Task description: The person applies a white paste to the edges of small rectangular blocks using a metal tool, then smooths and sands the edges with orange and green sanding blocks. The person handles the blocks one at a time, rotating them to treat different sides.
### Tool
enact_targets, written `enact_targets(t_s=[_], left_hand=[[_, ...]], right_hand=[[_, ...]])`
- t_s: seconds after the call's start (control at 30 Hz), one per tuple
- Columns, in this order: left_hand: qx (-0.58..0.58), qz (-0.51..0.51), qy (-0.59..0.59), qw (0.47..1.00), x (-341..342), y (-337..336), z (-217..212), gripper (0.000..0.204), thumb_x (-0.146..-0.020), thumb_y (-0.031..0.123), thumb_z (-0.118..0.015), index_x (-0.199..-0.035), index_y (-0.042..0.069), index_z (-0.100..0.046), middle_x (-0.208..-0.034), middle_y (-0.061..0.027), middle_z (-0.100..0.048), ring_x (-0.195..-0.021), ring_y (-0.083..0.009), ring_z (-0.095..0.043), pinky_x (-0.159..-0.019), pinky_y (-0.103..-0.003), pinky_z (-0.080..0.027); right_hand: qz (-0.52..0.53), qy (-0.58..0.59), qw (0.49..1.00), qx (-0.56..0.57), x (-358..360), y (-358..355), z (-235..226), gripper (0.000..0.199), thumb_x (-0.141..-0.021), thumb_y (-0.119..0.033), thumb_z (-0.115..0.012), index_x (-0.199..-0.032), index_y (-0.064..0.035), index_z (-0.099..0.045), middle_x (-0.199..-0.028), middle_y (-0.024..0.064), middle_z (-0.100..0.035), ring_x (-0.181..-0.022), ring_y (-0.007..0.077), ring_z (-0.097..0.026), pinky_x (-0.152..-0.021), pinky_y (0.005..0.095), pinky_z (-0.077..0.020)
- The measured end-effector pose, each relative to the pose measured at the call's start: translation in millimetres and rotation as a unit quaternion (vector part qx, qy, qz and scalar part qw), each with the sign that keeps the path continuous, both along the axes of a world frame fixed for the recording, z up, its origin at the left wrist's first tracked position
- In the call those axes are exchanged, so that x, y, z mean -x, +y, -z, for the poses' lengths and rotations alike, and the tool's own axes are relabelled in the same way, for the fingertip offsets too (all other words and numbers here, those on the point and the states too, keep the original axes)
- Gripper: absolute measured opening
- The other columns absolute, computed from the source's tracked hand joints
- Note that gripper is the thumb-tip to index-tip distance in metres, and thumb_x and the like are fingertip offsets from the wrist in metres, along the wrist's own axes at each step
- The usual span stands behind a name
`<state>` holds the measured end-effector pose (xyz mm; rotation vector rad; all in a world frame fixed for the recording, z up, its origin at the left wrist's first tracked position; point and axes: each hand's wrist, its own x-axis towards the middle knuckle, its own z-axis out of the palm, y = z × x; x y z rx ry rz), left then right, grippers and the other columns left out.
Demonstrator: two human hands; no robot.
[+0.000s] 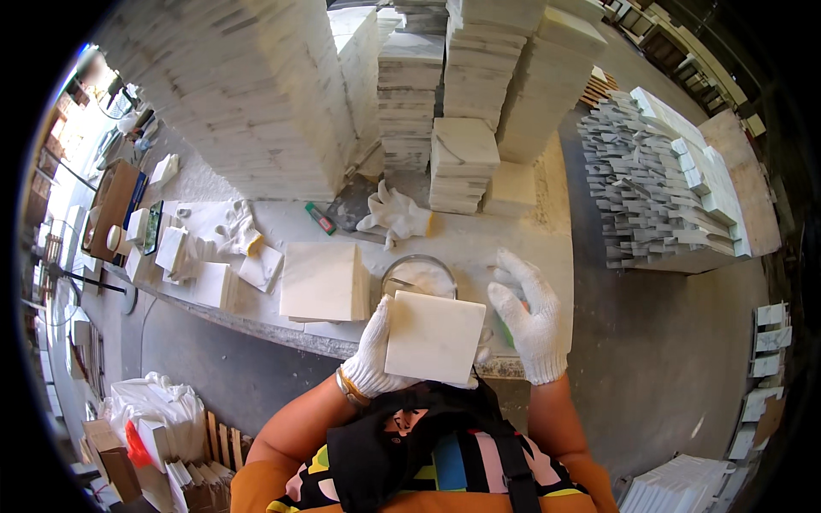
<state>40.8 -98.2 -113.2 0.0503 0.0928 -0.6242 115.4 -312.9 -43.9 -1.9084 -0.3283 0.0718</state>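
My left hand [370,353], in a white knit glove, is closed on the left edge of a square white marble tile [434,337], its face tilted up. My right hand [532,318], gloved too, hovers right of the tile, its thumb and fingers apart in a curve. A bit of green [505,332] shows by its palm side; I cannot make out what it belongs to. Just behind the tile lies a round clear dish [421,262] with something thin inside. A stack of square tiles [321,280] stands left of my left hand.
Tall marble tile stacks [402,103] rise along the table's back. A loose glove [393,214], a green block [320,218] and another glove [239,229] lie on the tabletop [492,235]. Right of the table is a pile of narrow grey-white strips [654,184].
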Motion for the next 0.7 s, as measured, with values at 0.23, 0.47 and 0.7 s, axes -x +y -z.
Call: enact_targets(t_s=[0.23,0.47,0.7], left_hand=[[-0.004,-0.017,0.022,1.000,8.8,-1.9,-0.6,0.102,-0.088,0.076,-0.058,-0.159,0.008,-0.032,-0.162,-0.0197,-0.037,-0.146,-0.0417,-0.041,-0.119,-0.065,-0.032],[-0.117,-0.060,0.018,0.991,18.6,-1.5,-6.8,0.100,-0.088,0.081,-0.047,-0.154,0.006,-0.041,-0.152,-0.0154,-0.051,-0.137,-0.0328,-0.053,-0.115,-0.051,-0.043],[-0.191,0.088,0.052,0.976,14.5,-8.8,-16.1,0.082,-0.100,0.069,-0.043,-0.151,0.005,-0.046,-0.140,-0.0160,-0.060,-0.117,-0.0308,-0.067,-0.097,-0.045,-0.057]], right_hand=[[-0.018,0.179,0.969,-0.167,15.0,-19.6,12.2,0.052,-0.097,-0.028,-0.070,-0.137,0.0028,-0.062,-0.130,0.0126,-0.066,-0.120,0.0216,-0.063,-0.103,0.0344,-0.0482],[-0.128,0.243,0.956,-0.105,32.1,-6.7,18.0,0.049,-0.086,-0.019,-0.080,-0.127,0.0054,-0.067,-0.123,0.0126,-0.068,-0.109,0.0169,-0.063,-0.096,0.0328,-0.0510],[-0.138,0.108,0.972,-0.156,31.0,-6.1,18.1,0.032,-0.081,-0.004,-0.078,-0.112,0.0056,-0.074,-0.124,0.0143,-0.069,-0.112,0.0208,-0.066,-0.096,0.0332,-0.0527]])
